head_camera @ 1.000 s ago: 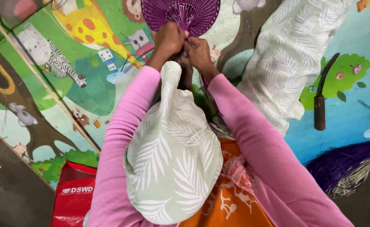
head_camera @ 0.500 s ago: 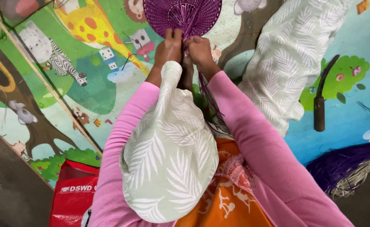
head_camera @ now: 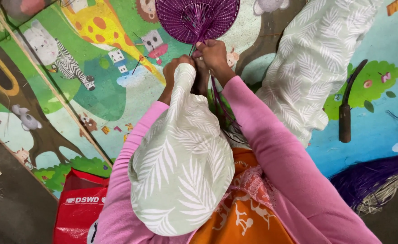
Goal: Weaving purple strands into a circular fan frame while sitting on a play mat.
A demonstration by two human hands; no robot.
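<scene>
A round purple woven piece (head_camera: 198,17) lies at the top of the view on a colourful play mat (head_camera: 95,90). Loose purple strands (head_camera: 217,97) trail from its base toward my body. My right hand (head_camera: 214,54) pinches the strands just below the woven piece. Beside it, my left hand (head_camera: 174,68) is closed on the same strands, partly hidden behind my raised knee (head_camera: 181,149) in leaf-print cloth. Both arms are in pink sleeves.
A curved knife with a dark handle (head_camera: 345,115) lies on the mat to the right. A bundle of purple and pale fibres (head_camera: 373,180) sits at the lower right, and a red bag (head_camera: 79,203) at the lower left. A thin wooden stick (head_camera: 40,74) crosses the mat on the left.
My left hand has drawn back from the woven piece toward me. My right hand stays at the base of the piece.
</scene>
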